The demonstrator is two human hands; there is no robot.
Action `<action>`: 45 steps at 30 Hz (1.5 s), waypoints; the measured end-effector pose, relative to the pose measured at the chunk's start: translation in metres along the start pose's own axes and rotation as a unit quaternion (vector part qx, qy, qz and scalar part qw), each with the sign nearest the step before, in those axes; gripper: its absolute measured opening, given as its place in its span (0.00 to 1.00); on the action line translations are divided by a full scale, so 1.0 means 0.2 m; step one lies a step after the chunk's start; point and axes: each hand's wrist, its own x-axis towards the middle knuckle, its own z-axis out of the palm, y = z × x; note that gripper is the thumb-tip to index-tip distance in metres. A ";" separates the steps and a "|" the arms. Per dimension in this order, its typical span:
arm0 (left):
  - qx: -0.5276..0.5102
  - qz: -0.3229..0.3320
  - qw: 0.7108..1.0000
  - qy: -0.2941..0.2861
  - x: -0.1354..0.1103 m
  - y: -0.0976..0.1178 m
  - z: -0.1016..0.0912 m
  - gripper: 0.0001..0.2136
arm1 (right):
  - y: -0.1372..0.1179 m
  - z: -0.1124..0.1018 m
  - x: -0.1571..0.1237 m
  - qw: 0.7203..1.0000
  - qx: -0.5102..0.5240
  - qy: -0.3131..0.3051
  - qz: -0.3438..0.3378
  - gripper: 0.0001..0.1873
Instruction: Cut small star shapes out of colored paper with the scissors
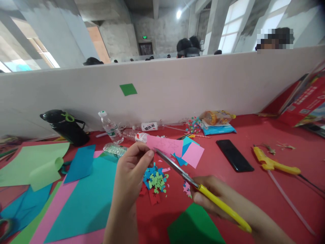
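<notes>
My left hand (135, 166) pinches the left end of a pink paper strip (167, 145), which has faint lines drawn on it. In my right hand (210, 193) is a pair of scissors (188, 178) with yellow handles and metal blades. The blade tips reach the strip's lower edge, close to my left fingertips. Whether the blades are parted is hard to make out. Below the strip lies a pile of small blue and green paper cuttings (156, 179), with red paper pieces (154, 197) beside it. Small pink star-shaped cuttings (187, 189) lie near my right hand.
Coloured paper sheets (83, 200) cover the left side. A black bottle (66, 127), clear plastic bottles (111, 128) and a snack packet (218, 118) stand or lie along the white partition (157, 88). Right of centre are a black phone (235, 156) and a yellow glue gun (274, 164).
</notes>
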 end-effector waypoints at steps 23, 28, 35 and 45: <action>0.007 -0.062 0.997 -0.035 0.00 0.01 -0.05 0.03 | 0.02 -0.03 -0.02 0.999 -0.036 0.000 0.007 0.32; 0.002 -0.070 0.997 -0.032 0.00 0.00 -0.04 0.03 | 0.04 -0.03 0.00 0.999 -0.039 -0.016 -0.002 0.31; -0.006 -0.075 0.997 -0.032 0.01 0.00 -0.03 0.03 | 0.06 -0.02 0.01 0.999 -0.030 -0.013 0.013 0.32; -0.020 -0.067 0.997 -0.028 0.00 -0.01 -0.01 0.04 | 0.04 -0.01 0.01 1.000 0.013 -0.004 0.011 0.31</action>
